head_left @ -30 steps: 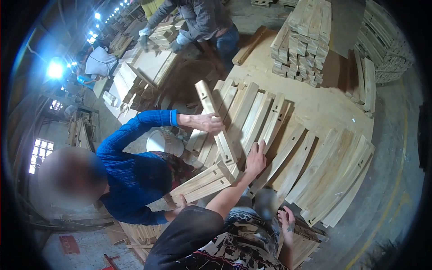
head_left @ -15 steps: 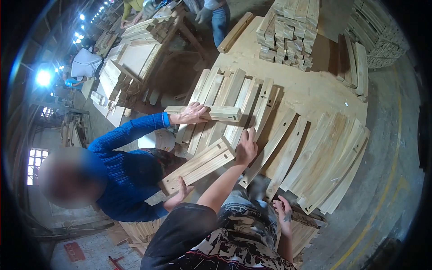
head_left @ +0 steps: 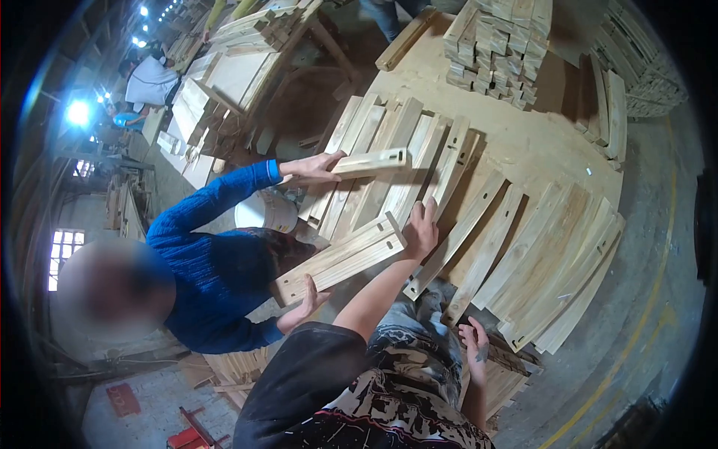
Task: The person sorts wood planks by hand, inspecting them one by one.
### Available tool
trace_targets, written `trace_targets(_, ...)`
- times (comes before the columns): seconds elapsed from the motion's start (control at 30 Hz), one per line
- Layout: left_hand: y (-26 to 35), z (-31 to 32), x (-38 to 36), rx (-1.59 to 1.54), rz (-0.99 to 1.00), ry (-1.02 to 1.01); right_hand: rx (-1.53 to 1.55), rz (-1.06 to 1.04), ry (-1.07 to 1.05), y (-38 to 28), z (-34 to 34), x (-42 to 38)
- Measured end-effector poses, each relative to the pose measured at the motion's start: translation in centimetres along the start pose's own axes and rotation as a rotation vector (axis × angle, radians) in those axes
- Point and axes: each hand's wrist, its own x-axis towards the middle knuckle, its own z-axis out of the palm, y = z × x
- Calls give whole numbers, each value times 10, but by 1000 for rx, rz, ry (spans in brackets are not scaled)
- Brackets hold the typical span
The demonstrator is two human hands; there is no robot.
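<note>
My left hand is at the near end of a slotted board, its fingers stretched and slightly apart. Close to its wrist is the end of a pair of slotted wooden slats, supported underneath by a co-worker's hand. That person's other hand grips a short wooden rail over the row of boards. My right hand hangs low beside my body, fingers loosely bent and apart, below the near ends of several curved slats.
A tall pile of wooden pieces stands at the back of the plywood table. More curved slats lie at the right. A white bucket is beside the co-worker. Another worktable holds wood at upper left.
The view has shifted slightly. The co-worker's upper hand has turned the short rail so its slotted end points more upward. My left fingers look straighter; my right hand stays low.
</note>
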Motion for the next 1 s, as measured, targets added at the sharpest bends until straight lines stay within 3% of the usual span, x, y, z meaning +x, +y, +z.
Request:
trace_targets(0.3,-5,4,-3,85,-37,-17,-19,5,-25,-1,-3,6)
trace_targets(0.43,5,-4,1,86,-187,-205,-32,2,-22,-1,-3,8)
trace_targets(1.0,13,-14,1,64,-92,-141,-25,-42,-36,4,3,11)
